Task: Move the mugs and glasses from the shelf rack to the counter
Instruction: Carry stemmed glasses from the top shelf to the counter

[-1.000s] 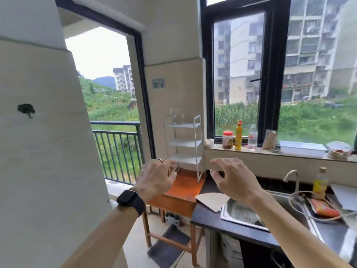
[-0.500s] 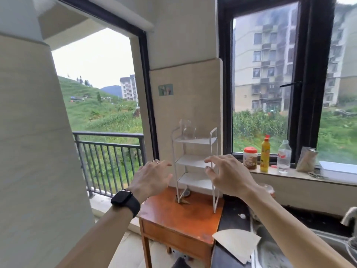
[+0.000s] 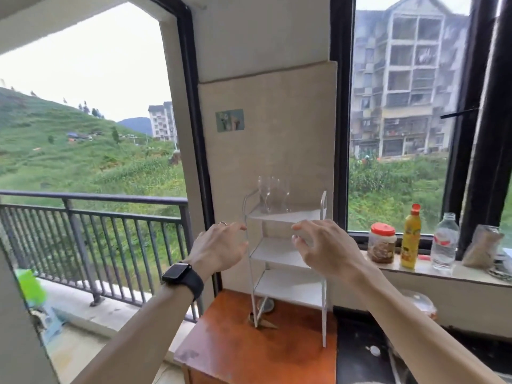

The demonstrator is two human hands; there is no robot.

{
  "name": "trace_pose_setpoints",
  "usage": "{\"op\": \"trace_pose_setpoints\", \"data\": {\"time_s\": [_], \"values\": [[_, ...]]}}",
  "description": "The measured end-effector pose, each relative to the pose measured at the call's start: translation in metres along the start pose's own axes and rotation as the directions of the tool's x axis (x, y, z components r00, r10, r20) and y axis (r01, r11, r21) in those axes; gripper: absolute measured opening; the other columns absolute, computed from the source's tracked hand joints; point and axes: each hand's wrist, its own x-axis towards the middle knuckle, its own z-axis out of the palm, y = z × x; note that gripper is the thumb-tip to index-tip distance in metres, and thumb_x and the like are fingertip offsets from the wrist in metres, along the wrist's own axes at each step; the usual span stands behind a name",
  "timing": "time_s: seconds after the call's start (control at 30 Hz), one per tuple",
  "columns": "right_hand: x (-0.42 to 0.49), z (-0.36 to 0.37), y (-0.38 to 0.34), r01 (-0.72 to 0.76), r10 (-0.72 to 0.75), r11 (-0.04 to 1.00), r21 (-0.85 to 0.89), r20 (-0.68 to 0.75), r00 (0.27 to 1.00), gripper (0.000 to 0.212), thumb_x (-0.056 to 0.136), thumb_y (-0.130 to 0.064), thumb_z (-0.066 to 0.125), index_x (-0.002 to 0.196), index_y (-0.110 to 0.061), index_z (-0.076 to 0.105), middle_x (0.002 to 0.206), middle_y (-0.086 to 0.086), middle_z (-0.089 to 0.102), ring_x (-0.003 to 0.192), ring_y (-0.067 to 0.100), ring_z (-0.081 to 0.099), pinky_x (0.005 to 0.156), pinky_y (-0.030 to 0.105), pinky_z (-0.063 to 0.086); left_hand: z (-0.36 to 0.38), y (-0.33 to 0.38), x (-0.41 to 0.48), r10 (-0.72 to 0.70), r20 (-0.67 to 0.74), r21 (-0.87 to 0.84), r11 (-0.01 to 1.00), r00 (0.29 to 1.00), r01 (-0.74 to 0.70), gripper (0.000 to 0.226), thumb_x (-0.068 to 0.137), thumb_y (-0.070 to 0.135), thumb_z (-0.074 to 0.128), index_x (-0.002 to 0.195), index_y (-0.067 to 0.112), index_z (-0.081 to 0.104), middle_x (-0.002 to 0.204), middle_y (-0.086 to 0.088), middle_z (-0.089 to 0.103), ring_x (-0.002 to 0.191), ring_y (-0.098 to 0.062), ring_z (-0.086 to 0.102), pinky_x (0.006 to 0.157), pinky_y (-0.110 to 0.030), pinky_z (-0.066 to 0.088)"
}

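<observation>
Left hand [image 3: 219, 252] and right hand [image 3: 327, 250] rose beside the white tiered rack [image 3: 279, 254], grips released.

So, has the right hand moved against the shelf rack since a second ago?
Yes. The right hand has risen against the shelf rack, from beside its bottom shelf to just under its top shelf, open and holding nothing.
</observation>
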Motion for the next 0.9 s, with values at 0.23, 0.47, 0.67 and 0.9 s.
{"op": "trace_pose_setpoints", "data": {"time_s": [0.23, 0.47, 0.67, 0.9], "values": [[0.069, 0.061, 0.012, -0.153, 0.152, 0.988, -0.024, -0.034, 0.988, 0.035, 0.099, -0.045, 0.048, 0.129, -0.032, 0.061, 0.130, -0.009, 0.067, 0.125, 0.018, 0.052, 0.089, 0.031, 0.042, 0.037, -0.052, 0.108, 0.075, 0.060, -0.182, 0.981, 0.995, -0.063, 0.050, 0.090, 0.050, 0.049, 0.138, 0.037, 0.051, 0.137, 0.000, 0.057, 0.121, -0.023, 0.057, 0.099, -0.044, 0.049], [0.123, 0.105, 0.036, -0.270, 0.270, 0.963, 0.024, -0.020, 0.963, 0.037, 0.099, -0.040, 0.050, 0.134, -0.029, 0.058, 0.135, -0.006, 0.064, 0.126, 0.020, 0.054, 0.098, 0.037, 0.044, 0.087, -0.066, 0.189, 0.083, 0.090, -0.561, 0.827, 0.993, -0.018, 0.052, 0.093, 0.039, 0.061, 0.142, 0.027, 0.049, 0.132, 0.003, 0.058, 0.118, -0.018, 0.055, 0.102, -0.039, 0.047], [0.181, 0.148, 0.078, -0.347, 0.359, 0.903, 0.253, 0.000, 0.933, 0.039, 0.098, -0.037, 0.056, 0.136, -0.025, 0.054, 0.136, -0.007, 0.061, 0.111, 0.011, 0.062, 0.087, 0.028, 0.044, 0.130, -0.063, 0.261, 0.013, 0.171, -0.747, 0.654, 0.985, 0.121, 0.060, 0.090, 0.038, 0.066, 0.144, 0.028, 0.042, 0.127, 0.003, 0.059, 0.107, -0.017, 0.058, 0.083, -0.027, 0.044], [0.263, 0.188, 0.124, -0.500, 0.563, 0.674, 0.544, 0.059, 0.824, 0.069, 0.088, -0.040, 0.070, 0.146, -0.021, 0.038, 0.124, -0.002, 0.066, 0.098, 0.023, 0.072, 0.095, 0.043, 0.055, 0.164, -0.048, 0.331, -0.078, 0.248, -0.818, 0.518, 0.966, 0.252, 0.060, 0.086, 0.027, 0.073, 0.130, 0.033, 0.033, 0.101, 0.020, 0.055, 0.089, -0.010, 0.064, 0.061, -0.020, 0.054]]}}
